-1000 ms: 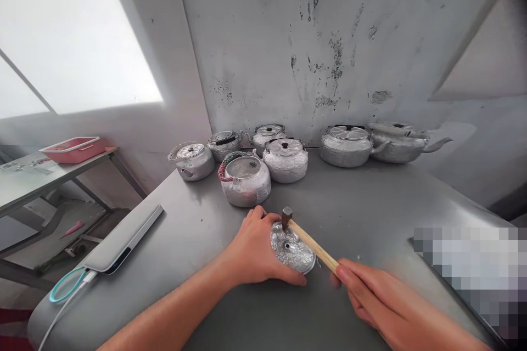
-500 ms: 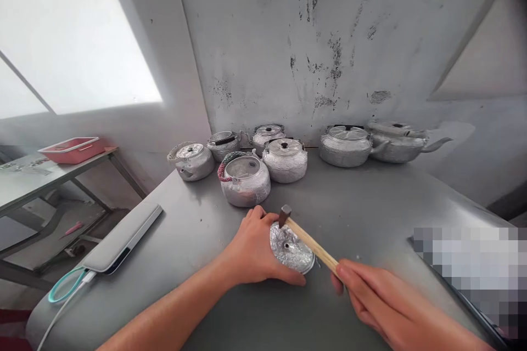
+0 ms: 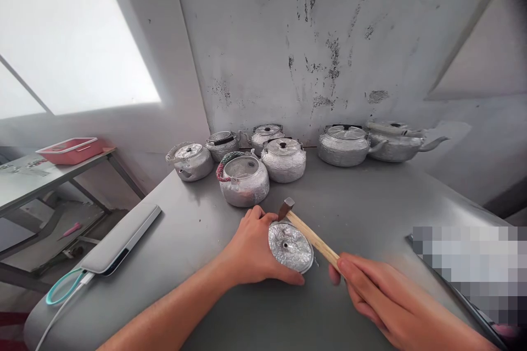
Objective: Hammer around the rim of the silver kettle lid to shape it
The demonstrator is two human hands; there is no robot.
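Observation:
A round, dented metal kettle lid with a small hole in its middle is held at the front of the table. My left hand grips the lid's left edge, thumb along the near side and fingers on the far side. In my right hand is the wooden handle of a hammer. The hammer's dark metal head is at the lid's far edge, close to my left fingers; I cannot tell whether it touches. Beyond my left hand stands a lidless kettle with a red and green wrapped handle.
Several more kettles stand along the wall, among them a lidded one and a long-spouted one. A power bank with a cable lies on the table at left. A pink basket sits on a side table.
The hammer head has lifted slightly and moved from over the lid to its far edge. My left hand still holds the lid in nearly the same place.

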